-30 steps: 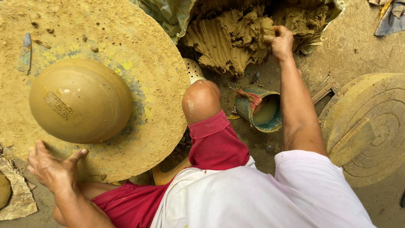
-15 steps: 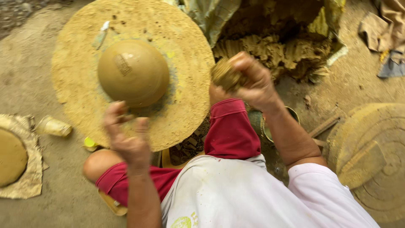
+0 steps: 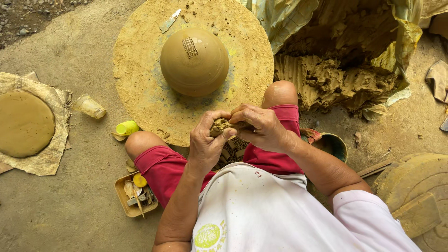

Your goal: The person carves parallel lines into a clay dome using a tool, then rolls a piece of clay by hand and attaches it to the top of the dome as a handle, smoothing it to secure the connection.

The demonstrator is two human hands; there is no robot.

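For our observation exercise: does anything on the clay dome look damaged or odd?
Yes. The smooth clay dome on the round wheel has one rough, scored patch near its top, unlike the surrounding surface. Both hands, left hand and right hand, hold a clay lump.

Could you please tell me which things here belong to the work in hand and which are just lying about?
In use:
clay lump, held by left hand and right hand
clay dome on round board
clay heap

Lying about:
flat clay disc
yellow cup
clear cup
tool tray
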